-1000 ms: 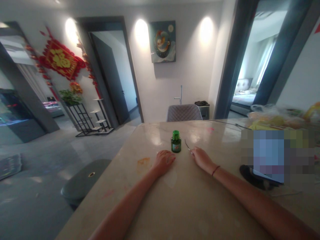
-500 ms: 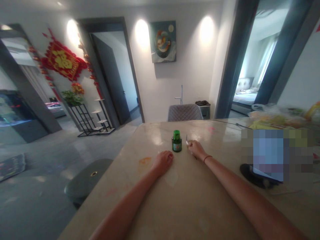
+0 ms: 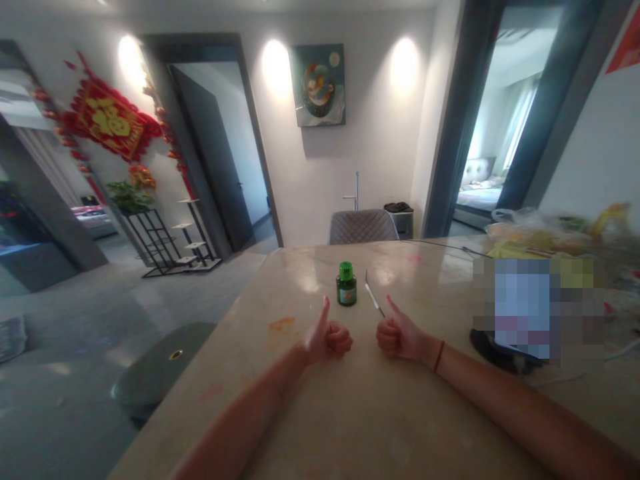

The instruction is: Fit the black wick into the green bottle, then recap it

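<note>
My left hand (image 3: pixel 327 337) and my right hand (image 3: pixel 400 337) rest on the pale marble tabletop (image 3: pixel 380 413), both curled into fists with thumbs raised. Neither holds anything. Between and just beyond them stands a small green bottle (image 3: pixel 346 287) with a ribbed green cap and a label, nearest my left hand but not touching it. A thin metal blade (image 3: pixel 373 295) lies on the table to the bottle's right, its lower end close to my right thumb.
An orange stain (image 3: pixel 283 325) marks the table left of my left hand. Plastic bags and yellow packages (image 3: pixel 545 233) crowd the table's right side, beside a pixelated patch (image 3: pixel 525 307) and a black object (image 3: pixel 500 353). A grey chair (image 3: pixel 364 227) stands beyond the far edge.
Both hands have closed into fists with thumbs raised, where earlier they lay low on the table. My right hand has drawn back from the blade, which now lies apart from it.
</note>
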Demonstrator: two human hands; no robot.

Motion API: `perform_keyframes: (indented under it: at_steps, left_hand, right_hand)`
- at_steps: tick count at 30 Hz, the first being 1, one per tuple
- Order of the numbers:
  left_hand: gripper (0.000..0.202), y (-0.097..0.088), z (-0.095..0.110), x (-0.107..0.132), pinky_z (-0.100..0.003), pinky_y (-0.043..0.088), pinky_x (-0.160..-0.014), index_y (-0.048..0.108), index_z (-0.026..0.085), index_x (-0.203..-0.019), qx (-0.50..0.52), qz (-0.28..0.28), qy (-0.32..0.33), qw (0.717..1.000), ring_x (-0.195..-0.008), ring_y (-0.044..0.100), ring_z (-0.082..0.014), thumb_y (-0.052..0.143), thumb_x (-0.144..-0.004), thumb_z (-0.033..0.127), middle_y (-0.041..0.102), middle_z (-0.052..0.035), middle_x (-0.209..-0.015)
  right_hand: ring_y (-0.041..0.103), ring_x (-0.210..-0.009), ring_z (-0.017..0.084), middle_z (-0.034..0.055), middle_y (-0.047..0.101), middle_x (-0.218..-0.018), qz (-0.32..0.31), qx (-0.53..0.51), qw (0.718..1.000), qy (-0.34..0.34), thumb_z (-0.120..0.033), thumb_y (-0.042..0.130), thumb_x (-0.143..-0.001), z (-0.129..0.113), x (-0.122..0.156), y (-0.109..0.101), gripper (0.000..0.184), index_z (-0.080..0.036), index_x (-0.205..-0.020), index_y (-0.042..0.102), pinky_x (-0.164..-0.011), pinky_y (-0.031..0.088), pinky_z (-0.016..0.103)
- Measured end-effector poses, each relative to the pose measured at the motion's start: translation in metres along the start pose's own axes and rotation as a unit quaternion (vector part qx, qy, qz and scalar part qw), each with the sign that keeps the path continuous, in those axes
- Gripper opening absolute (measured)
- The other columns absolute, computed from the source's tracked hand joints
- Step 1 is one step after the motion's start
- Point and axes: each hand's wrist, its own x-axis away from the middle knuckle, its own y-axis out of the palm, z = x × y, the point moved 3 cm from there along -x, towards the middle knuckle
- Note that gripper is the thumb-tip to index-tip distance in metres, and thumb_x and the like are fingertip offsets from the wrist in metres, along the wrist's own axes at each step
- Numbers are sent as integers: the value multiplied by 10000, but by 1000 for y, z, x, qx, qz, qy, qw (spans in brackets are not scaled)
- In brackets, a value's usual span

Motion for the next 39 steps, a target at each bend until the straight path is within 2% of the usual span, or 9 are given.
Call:
perform_keyframes:
  at_steps: [5,9,12,14,16,19,22,29,39]
  left_hand:
    - [691,-3,-8,-2,-227,98,-392,166,209,-375,-33,6,-13,999,-396,164,-71,-2,-620,833,184,41,-403]
    - [694,-14,-1,-7,-219,163,-405,285,192,-410,-138,187,72,970,-403,217,-70,52,-682,786,246,41,-439]
    - [586,-30,4,-5,-238,336,-504,492,170,-597,-267,427,184,844,-517,403,-103,295,-714,710,437,8,-563]
    - [465,-39,1,-2,-298,419,-664,555,162,-808,-342,535,226,738,-721,514,-158,491,-678,603,554,-46,-796]
    - [466,-46,-7,-2,-368,411,-832,532,159,-996,-382,579,224,685,-930,527,-212,569,-668,488,556,-91,-1013]
    - [549,-52,-16,-1,-424,359,-949,463,152,-1135,-400,601,195,664,-1108,469,-256,598,-674,418,514,-125,-1147]
    - [621,-51,-18,0,-440,335,-988,396,165,-1212,-421,596,201,654,-1187,417,-262,600,-683,419,471,-128,-1223]
    - [680,-46,-16,0,-452,306,-1015,333,183,-1257,-436,585,211,651,-1238,366,-270,604,-681,418,432,-127,-1281]
    - [783,-37,-14,-1,-443,289,-1026,249,159,-1303,-463,567,225,643,-1267,329,-276,625,-664,412,385,-159,-1327]
  right_hand:
    - [171,-297,54,-65,177,-330,4,7,1000,6,-732,100,-765,7,1,-3,688,-194,-352,217,-304,137,183]
    - [175,-306,51,-67,196,-342,30,101,994,5,-702,172,-779,3,-2,0,659,-191,-369,238,-314,137,183]
    - [211,-315,47,-69,266,-350,125,272,954,-30,-624,313,-798,-12,-10,2,582,-184,-420,353,-329,177,184]
    - [308,-357,55,-57,377,-413,214,403,886,-82,-538,455,-775,-33,-18,4,445,-175,-518,456,-372,271,192]
    - [438,-472,83,-24,495,-555,276,512,799,-150,-443,545,-739,-57,-29,7,287,-166,-664,530,-462,371,213]
    - [550,-795,148,65,584,-893,327,631,654,-258,-299,605,-698,-88,-46,13,282,-151,-935,562,-742,447,291]
    - [527,-992,189,124,537,-1121,325,689,591,-266,-231,589,-707,-100,-65,15,460,-145,-1149,492,-883,407,332]
    - [577,-921,179,84,618,-1032,328,719,580,-198,-239,542,-775,-92,-79,19,420,-182,-1184,464,-813,428,301]
    - [612,-776,189,78,650,-856,305,772,538,-143,-376,568,-783,-67,-56,66,428,-183,-1149,459,-658,400,257]
